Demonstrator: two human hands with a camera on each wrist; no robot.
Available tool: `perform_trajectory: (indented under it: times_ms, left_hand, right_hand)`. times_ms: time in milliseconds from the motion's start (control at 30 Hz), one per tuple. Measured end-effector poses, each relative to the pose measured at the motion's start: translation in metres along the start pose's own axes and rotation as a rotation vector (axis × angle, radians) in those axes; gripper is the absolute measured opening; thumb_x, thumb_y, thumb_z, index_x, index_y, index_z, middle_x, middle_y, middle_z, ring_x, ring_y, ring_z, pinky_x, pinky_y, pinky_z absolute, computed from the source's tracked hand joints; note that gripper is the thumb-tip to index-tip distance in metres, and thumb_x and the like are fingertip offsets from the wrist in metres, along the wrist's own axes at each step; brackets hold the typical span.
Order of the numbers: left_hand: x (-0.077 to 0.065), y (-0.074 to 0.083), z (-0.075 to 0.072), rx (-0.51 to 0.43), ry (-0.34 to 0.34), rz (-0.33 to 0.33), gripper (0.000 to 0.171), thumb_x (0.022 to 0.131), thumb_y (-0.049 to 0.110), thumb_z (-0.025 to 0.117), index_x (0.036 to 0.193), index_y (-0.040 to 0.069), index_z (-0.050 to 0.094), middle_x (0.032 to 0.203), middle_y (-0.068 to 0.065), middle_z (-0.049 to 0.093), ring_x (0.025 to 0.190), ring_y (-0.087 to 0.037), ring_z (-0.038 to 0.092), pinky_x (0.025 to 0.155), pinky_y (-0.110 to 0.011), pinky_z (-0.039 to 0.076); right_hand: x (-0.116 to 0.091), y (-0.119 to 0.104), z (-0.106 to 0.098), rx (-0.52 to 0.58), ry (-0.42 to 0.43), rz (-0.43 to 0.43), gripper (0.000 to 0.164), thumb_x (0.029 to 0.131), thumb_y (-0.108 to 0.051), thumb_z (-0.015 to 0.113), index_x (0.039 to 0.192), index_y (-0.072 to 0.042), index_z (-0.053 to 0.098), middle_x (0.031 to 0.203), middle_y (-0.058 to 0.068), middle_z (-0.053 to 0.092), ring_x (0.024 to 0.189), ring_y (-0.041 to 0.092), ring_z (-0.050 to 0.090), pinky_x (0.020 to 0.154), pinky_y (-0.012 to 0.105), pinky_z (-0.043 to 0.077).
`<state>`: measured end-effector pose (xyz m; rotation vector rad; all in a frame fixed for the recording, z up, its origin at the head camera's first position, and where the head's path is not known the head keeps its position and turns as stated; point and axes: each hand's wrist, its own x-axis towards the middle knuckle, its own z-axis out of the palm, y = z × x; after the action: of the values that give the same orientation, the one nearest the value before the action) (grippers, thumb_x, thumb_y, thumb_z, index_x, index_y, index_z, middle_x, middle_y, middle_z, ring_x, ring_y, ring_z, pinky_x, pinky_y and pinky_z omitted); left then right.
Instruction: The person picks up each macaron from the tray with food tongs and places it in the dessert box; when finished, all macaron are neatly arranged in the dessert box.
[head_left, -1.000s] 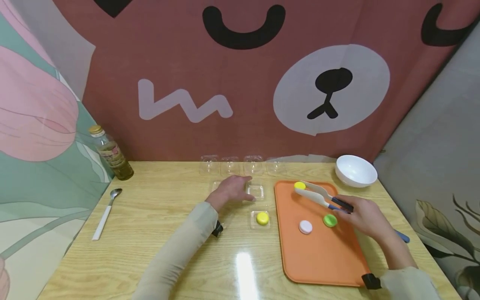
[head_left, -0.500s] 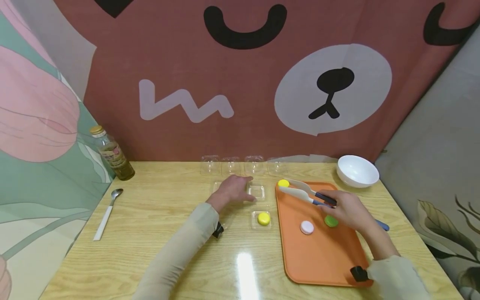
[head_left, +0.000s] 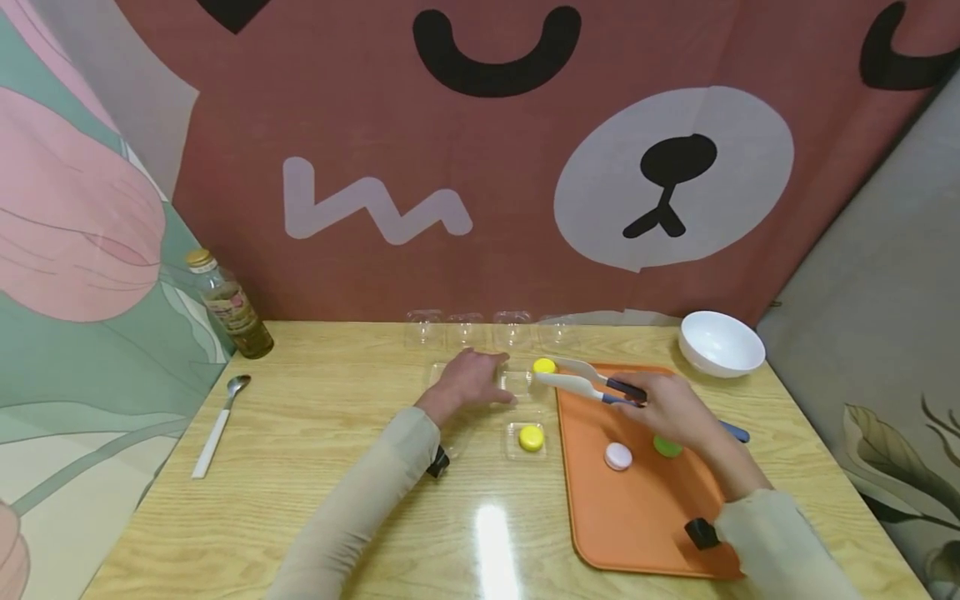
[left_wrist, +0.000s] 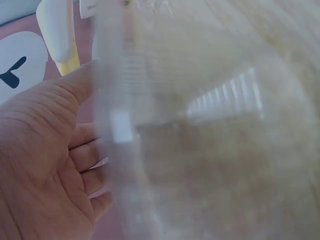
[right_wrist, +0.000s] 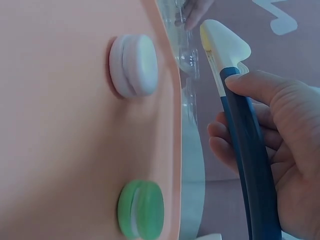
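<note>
My right hand [head_left: 667,408] grips tongs [head_left: 572,383] with white blades and dark blue handles. Between the blade tips is a yellow macaron [head_left: 544,366], above the tray's far left corner. My left hand [head_left: 468,379] is at a small clear plastic box [head_left: 517,385], thumb and forefinger spread along its two sides; whether they touch it I cannot tell. Nearer stands another clear box [head_left: 513,452] with a yellow macaron [head_left: 532,437] inside. A pale pink macaron [right_wrist: 132,65] and a green macaron [right_wrist: 141,210] lie on the orange tray [head_left: 622,533].
Several clear domed lids [head_left: 512,331] line the table's back edge. A white bowl [head_left: 722,343] stands at back right. To the left are an oil bottle [head_left: 238,317] and a white-handled spoon [head_left: 217,429]. More clear plastic lies partly under my left arm.
My right hand has carried the tongs and the yellow macaron leftward, from over the tray to beside the clear box at my left hand. The left hand has stayed in place.
</note>
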<state>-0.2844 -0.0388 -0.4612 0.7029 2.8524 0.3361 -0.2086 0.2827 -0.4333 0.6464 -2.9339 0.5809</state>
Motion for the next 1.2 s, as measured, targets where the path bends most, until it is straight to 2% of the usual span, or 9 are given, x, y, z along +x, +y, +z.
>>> perform_trajectory:
  times_ms: [100, 200, 333, 433, 600, 767, 867, 1000, 1200]
  left_hand:
    - [0.0, 0.0, 0.0, 0.002, -0.001, 0.003, 0.086, 0.083, 0.057, 0.077, 0.153, 0.018, 0.047, 0.122, -0.002, 0.075, 0.127, -0.024, 0.063, 0.126, -0.043, 0.027]
    - [0.0, -0.001, 0.0, 0.007, 0.002, 0.007, 0.086, 0.083, 0.057, 0.077, 0.153, 0.018, 0.047, 0.131, -0.002, 0.071, 0.126, -0.023, 0.063, 0.126, -0.043, 0.027]
    - [-0.001, -0.001, 0.001, 0.006, -0.002, 0.001, 0.085, 0.083, 0.056, 0.077, 0.153, 0.018, 0.047, 0.115, -0.002, 0.076, 0.12, -0.023, 0.067, 0.127, -0.043, 0.026]
    - [-0.002, -0.002, 0.002, 0.001, -0.008, -0.009, 0.085, 0.083, 0.056, 0.077, 0.153, 0.018, 0.047, 0.103, -0.002, 0.077, 0.116, -0.022, 0.068, 0.128, -0.042, 0.025]
    - [-0.001, -0.001, 0.003, -0.008, -0.003, -0.016, 0.084, 0.083, 0.055, 0.077, 0.153, 0.019, 0.047, 0.116, -0.002, 0.076, 0.116, -0.02, 0.068, 0.128, -0.041, 0.024]
    - [-0.001, 0.001, 0.001, -0.008, -0.002, -0.014, 0.083, 0.083, 0.053, 0.078, 0.153, 0.02, 0.047, 0.131, -0.002, 0.071, 0.122, -0.022, 0.066, 0.128, -0.041, 0.024]
    - [-0.001, 0.0, 0.002, -0.003, 0.003, -0.012, 0.084, 0.083, 0.054, 0.078, 0.153, 0.02, 0.047, 0.113, -0.002, 0.076, 0.114, -0.022, 0.069, 0.127, -0.042, 0.025]
    - [0.0, -0.002, 0.003, 0.005, 0.007, -0.009, 0.084, 0.083, 0.056, 0.077, 0.153, 0.02, 0.047, 0.095, -0.001, 0.077, 0.105, -0.021, 0.071, 0.127, -0.041, 0.026]
    - [0.002, -0.002, 0.005, -0.008, 0.005, -0.004, 0.085, 0.083, 0.056, 0.078, 0.153, 0.019, 0.048, 0.112, -0.002, 0.077, 0.118, -0.022, 0.068, 0.127, -0.042, 0.025]
  right_hand:
    - [0.006, -0.001, 0.003, -0.013, 0.009, -0.013, 0.035, 0.086, -0.019, 0.081, 0.12, -0.013, 0.075, 0.097, 0.0, 0.077, 0.071, 0.007, 0.058, 0.064, 0.025, 0.048]
    - [0.01, -0.002, 0.006, -0.019, 0.013, -0.019, 0.035, 0.086, -0.02, 0.082, 0.12, -0.015, 0.075, 0.099, 0.0, 0.078, 0.075, 0.006, 0.062, 0.066, 0.026, 0.051]
    - [0.015, -0.004, 0.01, -0.037, 0.021, -0.046, 0.035, 0.085, -0.021, 0.082, 0.12, -0.016, 0.075, 0.098, -0.001, 0.078, 0.072, 0.004, 0.061, 0.063, 0.025, 0.049]
    - [0.018, -0.006, 0.012, -0.028, -0.011, -0.041, 0.034, 0.087, -0.022, 0.08, 0.121, -0.017, 0.075, 0.089, -0.007, 0.075, 0.064, 0.004, 0.053, 0.058, 0.023, 0.043]
    - [0.022, -0.008, 0.015, 0.013, -0.07, -0.009, 0.032, 0.091, -0.022, 0.077, 0.122, -0.016, 0.073, 0.084, -0.011, 0.071, 0.061, 0.006, 0.047, 0.057, 0.022, 0.039]
    - [0.025, -0.008, 0.019, 0.02, -0.064, -0.023, 0.034, 0.09, -0.021, 0.078, 0.122, -0.012, 0.073, 0.09, -0.006, 0.074, 0.062, 0.007, 0.048, 0.058, 0.023, 0.04]
    - [0.028, -0.009, 0.02, 0.018, -0.062, -0.03, 0.033, 0.09, -0.022, 0.078, 0.121, -0.013, 0.074, 0.094, -0.004, 0.075, 0.063, 0.007, 0.049, 0.059, 0.024, 0.041]
    - [0.031, -0.01, 0.02, 0.018, -0.078, -0.028, 0.033, 0.091, -0.024, 0.078, 0.122, -0.013, 0.074, 0.095, -0.003, 0.076, 0.065, 0.008, 0.051, 0.061, 0.025, 0.042]
    - [0.03, -0.01, 0.02, 0.007, -0.103, -0.025, 0.036, 0.091, -0.024, 0.077, 0.125, -0.011, 0.072, 0.095, -0.001, 0.075, 0.066, 0.009, 0.051, 0.061, 0.026, 0.042]
